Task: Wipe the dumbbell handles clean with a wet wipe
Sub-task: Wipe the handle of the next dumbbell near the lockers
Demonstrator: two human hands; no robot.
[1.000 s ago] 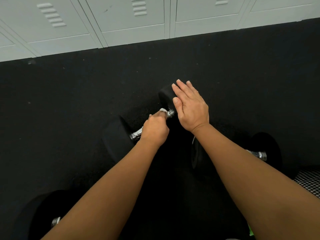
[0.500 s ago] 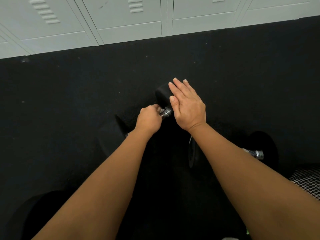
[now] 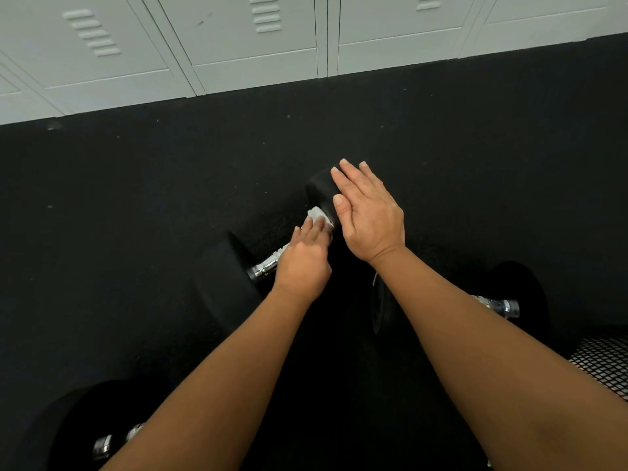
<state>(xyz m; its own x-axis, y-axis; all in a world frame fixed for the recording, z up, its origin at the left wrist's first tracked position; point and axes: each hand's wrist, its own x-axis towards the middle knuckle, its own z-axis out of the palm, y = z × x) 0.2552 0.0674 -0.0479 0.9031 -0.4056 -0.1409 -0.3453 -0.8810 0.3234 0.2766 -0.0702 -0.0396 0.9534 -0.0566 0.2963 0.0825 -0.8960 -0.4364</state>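
Now wet wipe has slid up handle.

Saw pale grey lockers with slotted vents along the far side, black speckled flooring running up to their base; noted black mesh at the right edge.

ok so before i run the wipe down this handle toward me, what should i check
1. Wipe in grip: ok. The left hand holds the wet wipe on the handle, up by the far weight head.
2. Dumbbell steadied: ok. The right hand lies flat on the far weight head.
3. Path free: ok. Bare chrome shows between the left hand and the near weight head.
4. Wipe damp enough: cannot tell.
5. Right dumbbell and lower-left dumbbell wiped: cannot tell.
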